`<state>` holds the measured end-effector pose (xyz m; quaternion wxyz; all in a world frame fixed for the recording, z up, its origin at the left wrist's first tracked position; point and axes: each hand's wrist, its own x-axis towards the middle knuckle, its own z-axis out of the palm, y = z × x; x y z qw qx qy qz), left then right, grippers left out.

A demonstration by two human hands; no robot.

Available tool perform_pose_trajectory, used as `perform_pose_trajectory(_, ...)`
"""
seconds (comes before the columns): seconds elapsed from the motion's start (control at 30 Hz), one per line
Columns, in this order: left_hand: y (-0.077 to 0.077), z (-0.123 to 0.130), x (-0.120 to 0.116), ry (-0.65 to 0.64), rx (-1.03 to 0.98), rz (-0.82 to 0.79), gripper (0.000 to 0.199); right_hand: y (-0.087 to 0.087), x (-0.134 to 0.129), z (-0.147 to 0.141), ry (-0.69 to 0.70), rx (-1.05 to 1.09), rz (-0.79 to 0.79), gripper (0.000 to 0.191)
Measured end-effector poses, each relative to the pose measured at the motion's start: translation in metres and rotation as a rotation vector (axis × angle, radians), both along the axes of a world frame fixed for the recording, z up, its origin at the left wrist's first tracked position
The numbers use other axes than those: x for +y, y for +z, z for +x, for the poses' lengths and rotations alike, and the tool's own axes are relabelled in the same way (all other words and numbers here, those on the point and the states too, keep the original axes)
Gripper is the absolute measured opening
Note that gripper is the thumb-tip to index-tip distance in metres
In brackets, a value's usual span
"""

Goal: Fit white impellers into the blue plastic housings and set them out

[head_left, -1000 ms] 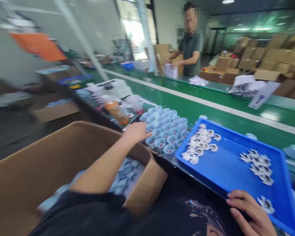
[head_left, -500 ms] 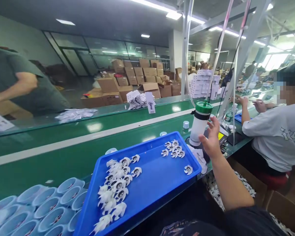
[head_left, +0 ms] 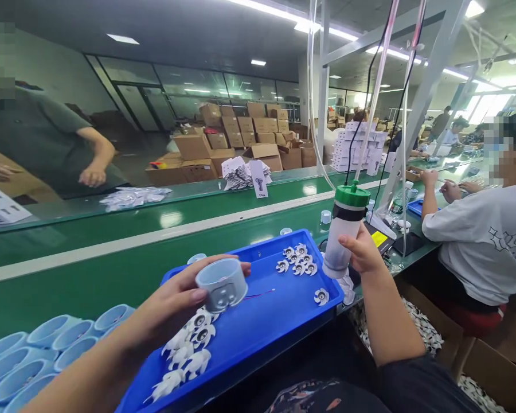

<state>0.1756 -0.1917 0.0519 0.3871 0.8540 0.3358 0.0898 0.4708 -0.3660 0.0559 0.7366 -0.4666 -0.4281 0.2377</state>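
Observation:
My left hand [head_left: 176,298] is closed around a light-blue round plastic housing [head_left: 223,284], held tilted above the blue tray [head_left: 270,327]. Thin red and purple wires [head_left: 260,295] trail from beside the housing over the tray. My right hand [head_left: 363,252] grips a translucent white bottle [head_left: 339,244] with a green cap and black band, lifted a little beyond the tray's right end; a tube and black cord run up from its cap. White fan impellers [head_left: 200,330] are heaped at the tray's left, partly hidden by my left arm. A smaller group [head_left: 298,260] and a single impeller [head_left: 321,296] lie at the right.
Rows of light-blue housings [head_left: 51,344] stand at the lower left. Beyond the tray runs a green conveyor [head_left: 112,258] with a white divider. A small white cap [head_left: 325,217] stands behind the tray. A co-worker [head_left: 481,235] sits at right; another person [head_left: 47,143] stands across the conveyor.
My left hand has come into view from the left with a housing, over the tray. My right hand, open beside the bottle before, has closed on it and lifted and tilted it.

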Motion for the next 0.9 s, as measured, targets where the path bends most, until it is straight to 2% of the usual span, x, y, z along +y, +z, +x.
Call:
perform_pose_trajectory(0.07, 0.009, 0.020, -0.013, -0.129, -0.087, -0.087, 0.088, 0.007, -0.006, -0.007, 0.083, 0.024, -0.020, 0.070)
perform_pose_trajectory(0.1, 0.012, 0.028, -0.022, -0.176, -0.086, -0.059, 0.087, 0.010, -0.008, -0.010, 0.128, 0.037, -0.029, 0.071)
perform_pose_trajectory(0.17, 0.015, 0.042, -0.041, -0.226, -0.019, 0.106, 0.084, 0.016, -0.011, -0.017, 0.219, 0.067, -0.050, 0.073)
perform_pose_trajectory(0.23, 0.011, 0.055, -0.063, -0.283, -0.007, 0.222, 0.081, 0.021, -0.012, -0.024, 0.314, 0.113, -0.055, 0.071)
perform_pose_trajectory(0.33, -0.006, 0.072, -0.092, -0.411, -0.107, 0.261, 0.065, 0.026, -0.014, -0.036, 0.422, 0.190, 0.050, 0.059)
perform_pose_trajectory(0.43, -0.026, 0.081, -0.109, -0.440, -0.262, 0.250, 0.046, 0.035, -0.015, -0.051, 0.427, 0.213, 0.148, 0.053)
perform_pose_trajectory(0.53, -0.035, 0.083, -0.117, -0.379, -0.364, 0.224, 0.040, 0.044, -0.014, -0.063, 0.412, 0.193, 0.115, 0.056)
perform_pose_trajectory(0.7, -0.032, 0.080, -0.120, -0.378, -0.484, 0.170, 0.040, 0.049, -0.011, -0.073, 0.390, 0.155, 0.099, 0.059)
perform_pose_trajectory(0.9, -0.030, 0.079, -0.121, -0.404, -0.531, 0.094, 0.039, 0.055, -0.012, -0.081, 0.302, 0.085, 0.020, 0.064)
